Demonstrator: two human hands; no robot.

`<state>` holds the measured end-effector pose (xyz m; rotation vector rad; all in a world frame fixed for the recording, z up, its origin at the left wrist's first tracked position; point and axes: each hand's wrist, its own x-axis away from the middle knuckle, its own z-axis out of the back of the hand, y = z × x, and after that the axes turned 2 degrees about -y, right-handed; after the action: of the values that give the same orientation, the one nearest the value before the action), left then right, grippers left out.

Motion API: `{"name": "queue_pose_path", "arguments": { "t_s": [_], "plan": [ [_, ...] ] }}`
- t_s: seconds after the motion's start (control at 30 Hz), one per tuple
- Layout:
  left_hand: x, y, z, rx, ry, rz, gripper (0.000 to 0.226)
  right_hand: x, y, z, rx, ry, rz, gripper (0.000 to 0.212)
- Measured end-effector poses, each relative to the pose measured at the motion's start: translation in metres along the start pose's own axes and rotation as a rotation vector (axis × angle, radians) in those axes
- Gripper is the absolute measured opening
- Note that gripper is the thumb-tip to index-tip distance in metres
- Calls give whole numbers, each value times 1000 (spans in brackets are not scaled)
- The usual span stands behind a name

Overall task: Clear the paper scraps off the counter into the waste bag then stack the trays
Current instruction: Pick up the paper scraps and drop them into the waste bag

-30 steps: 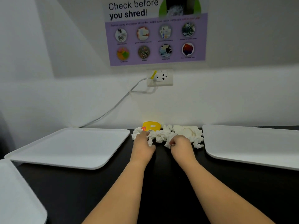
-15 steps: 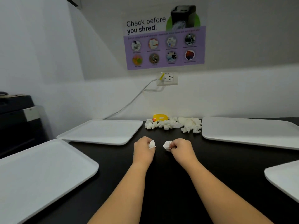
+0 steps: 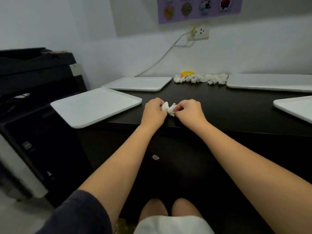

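Both hands are pulling back toward the table (image 3: pixel 219 105) edge, left hand (image 3: pixel 154 111) and right hand (image 3: pixel 190 111) each pinching a scrap (image 3: pixel 168 108). Most scraps (image 3: pixel 200 78) are still lying by the wall; trays (image 3: pixel 96 105) unstacked; bag possibly below, unseen.

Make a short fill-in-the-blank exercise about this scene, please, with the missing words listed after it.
1. Each hand pinches a scrap of ____ : the left hand and the right hand.
2. The number of white trays in view is ____ , one being the near left tray.
3. The pile of scraps lies at the back of the counter, against the ____ .

Missing words: paper; four; wall
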<state>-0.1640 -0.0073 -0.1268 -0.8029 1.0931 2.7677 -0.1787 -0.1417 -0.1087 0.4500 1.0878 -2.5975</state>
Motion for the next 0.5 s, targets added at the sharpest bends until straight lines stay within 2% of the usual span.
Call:
{"name": "queue_pose_path", "arguments": {
  "t_s": [0.17,0.23,0.33,0.5],
  "plan": [
    [61,-29,48,76,153,-52,9,45,-32,-44,23,105,255,18],
    [86,-43,69,88,185,-17,10,58,-44,-67,-1,84,329,14],
    [128,-77,95,87,159,106,12,81,-58,-112,-58,-94,365,14],
    [210,-173,119,11,169,377,13,124,-72,-205,-110,-396,300,18]
  ]
}}
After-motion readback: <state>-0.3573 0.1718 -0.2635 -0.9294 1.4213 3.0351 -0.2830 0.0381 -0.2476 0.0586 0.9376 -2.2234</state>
